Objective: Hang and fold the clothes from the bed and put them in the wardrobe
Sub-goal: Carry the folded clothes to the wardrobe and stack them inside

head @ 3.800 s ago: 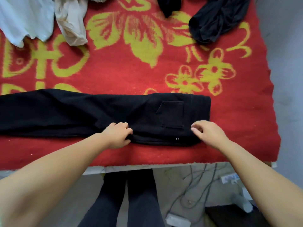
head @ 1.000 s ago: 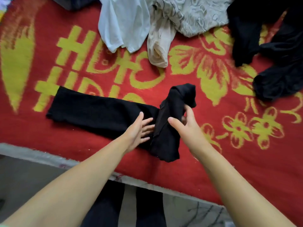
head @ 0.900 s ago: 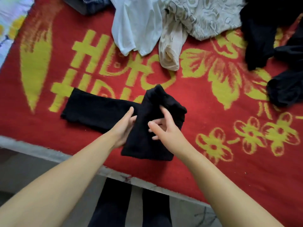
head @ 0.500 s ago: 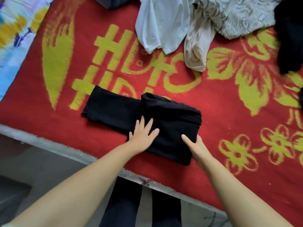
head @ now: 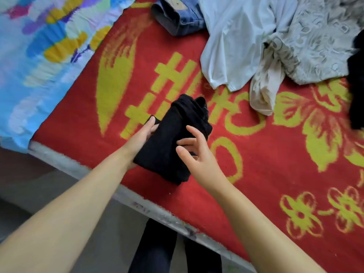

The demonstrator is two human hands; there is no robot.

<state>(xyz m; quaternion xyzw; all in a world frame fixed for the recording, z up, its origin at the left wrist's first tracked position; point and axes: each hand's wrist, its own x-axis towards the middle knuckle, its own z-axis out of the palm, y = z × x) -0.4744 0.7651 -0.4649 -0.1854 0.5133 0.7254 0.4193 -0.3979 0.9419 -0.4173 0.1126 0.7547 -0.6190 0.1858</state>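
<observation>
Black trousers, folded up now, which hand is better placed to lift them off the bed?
Left, probably. The left hand already cups the trousers from the side, while the right hand's fingers are spread above the bundle.

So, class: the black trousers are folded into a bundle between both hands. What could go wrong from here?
1. The folded black trousers bundle looks bulky and loose at its top; it may unroll if lifted carelessly.
2. The right hand touches it with spread fingers, hardly gripping, so most support seems to come from the left hand.
3. It sits near the red patterned blanket edge and could slide off.
</observation>
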